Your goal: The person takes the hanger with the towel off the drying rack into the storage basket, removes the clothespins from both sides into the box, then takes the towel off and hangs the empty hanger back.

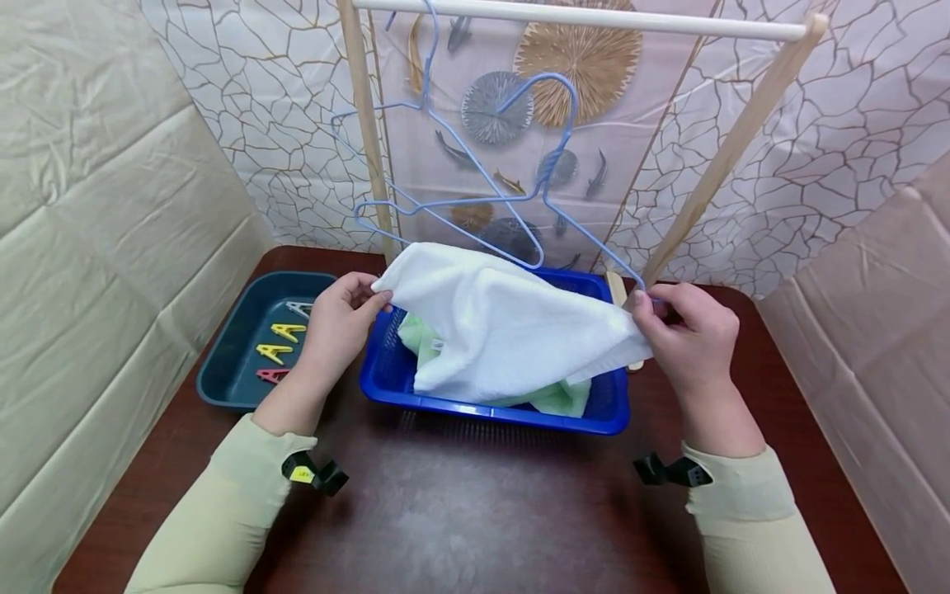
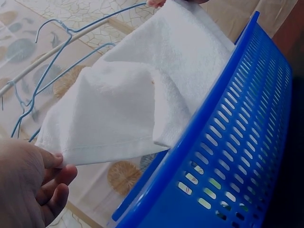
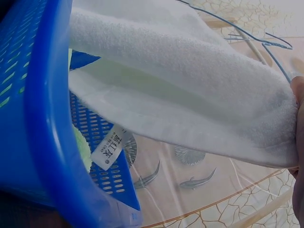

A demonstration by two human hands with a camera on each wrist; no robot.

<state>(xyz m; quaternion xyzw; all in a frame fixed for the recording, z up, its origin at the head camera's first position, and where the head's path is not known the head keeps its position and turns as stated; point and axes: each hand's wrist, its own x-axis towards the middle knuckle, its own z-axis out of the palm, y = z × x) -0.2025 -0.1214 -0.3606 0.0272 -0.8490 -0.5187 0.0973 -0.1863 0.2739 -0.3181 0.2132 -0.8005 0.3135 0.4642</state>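
Note:
A white towel [image 1: 505,330] is stretched between both hands over a blue perforated basket [image 1: 497,415]. My left hand [image 1: 337,326] pinches its left corner between thumb and fingers; in the left wrist view the thumb of that hand [image 2: 23,178] lies on the hemmed edge. With my right hand [image 1: 690,334] I grip the opposite corner together with the lower end of a blue wire hanger [image 1: 547,169], which tilts up behind the towel. Light green cloth [image 1: 567,400] lies in the basket under the towel. A white printed label [image 3: 110,147] shows in the right wrist view.
Behind the basket stands a wooden rack with a white rod [image 1: 594,18]. Another blue hanger [image 1: 425,99] hangs from it. On the left, a dark teal tray [image 1: 223,375] holds several clothespins [image 1: 275,353]. Cloth-covered walls [image 1: 868,330] close in both sides of the brown table [image 1: 475,511].

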